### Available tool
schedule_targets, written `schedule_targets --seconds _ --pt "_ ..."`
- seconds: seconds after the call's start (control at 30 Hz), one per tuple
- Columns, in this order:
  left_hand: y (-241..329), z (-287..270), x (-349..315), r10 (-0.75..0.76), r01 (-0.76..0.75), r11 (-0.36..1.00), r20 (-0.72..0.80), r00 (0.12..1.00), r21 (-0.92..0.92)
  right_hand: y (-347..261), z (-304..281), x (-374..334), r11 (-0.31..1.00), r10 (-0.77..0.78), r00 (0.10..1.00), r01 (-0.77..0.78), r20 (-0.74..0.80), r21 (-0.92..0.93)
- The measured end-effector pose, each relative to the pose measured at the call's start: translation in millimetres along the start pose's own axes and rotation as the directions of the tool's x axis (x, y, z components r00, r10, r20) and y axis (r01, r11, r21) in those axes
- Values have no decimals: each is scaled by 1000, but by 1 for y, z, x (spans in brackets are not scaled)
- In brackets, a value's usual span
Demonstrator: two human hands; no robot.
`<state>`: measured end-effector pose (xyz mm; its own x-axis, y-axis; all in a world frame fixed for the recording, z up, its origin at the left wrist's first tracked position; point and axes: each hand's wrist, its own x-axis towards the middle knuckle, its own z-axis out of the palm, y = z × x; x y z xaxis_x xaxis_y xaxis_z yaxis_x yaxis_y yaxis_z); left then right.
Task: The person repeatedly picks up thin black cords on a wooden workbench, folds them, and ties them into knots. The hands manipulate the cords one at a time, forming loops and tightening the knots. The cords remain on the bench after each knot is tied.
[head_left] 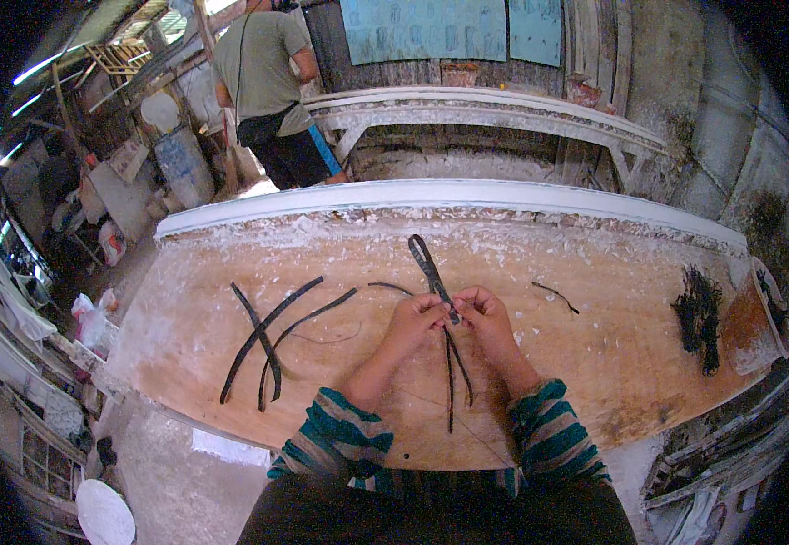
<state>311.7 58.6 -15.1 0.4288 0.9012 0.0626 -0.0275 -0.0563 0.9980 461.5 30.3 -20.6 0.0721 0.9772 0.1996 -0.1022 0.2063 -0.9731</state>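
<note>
Presently both hands, left hand (415, 318) and right hand (483, 315), pinch shut on thin dark flexible strips (437, 283) at mid-workbench (594, 363); judged light, springy, best gripped near the crossing.

On the workbench (594, 363), loose strips (272, 336) lie left of the two hands' looped strip (431, 268); a fibre bundle (699, 313) lies far right of it, a person (272, 82) stands behind
</note>
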Motion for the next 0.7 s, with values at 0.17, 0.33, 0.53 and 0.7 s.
schedule_targets --seconds 0.17,0.33,0.53,0.7 --pt "0 -2 0 2 -14 987 -76 997 -158 -5 3 -1 997 -43 999 42 -27 -60" --pt "5 -4 -2 -53 31 979 -106 993 -203 -12 6 -9 986 -118 990 126 75 -107" --pt "7 -2 -2 -80 45 966 -129 988 -256 -11 10 -10 866 -289 946 325 150 -380" --pt "2 -6 0 -59 36 967 -83 995 -252 -15 13 -12 840 -354 929 366 107 -401"
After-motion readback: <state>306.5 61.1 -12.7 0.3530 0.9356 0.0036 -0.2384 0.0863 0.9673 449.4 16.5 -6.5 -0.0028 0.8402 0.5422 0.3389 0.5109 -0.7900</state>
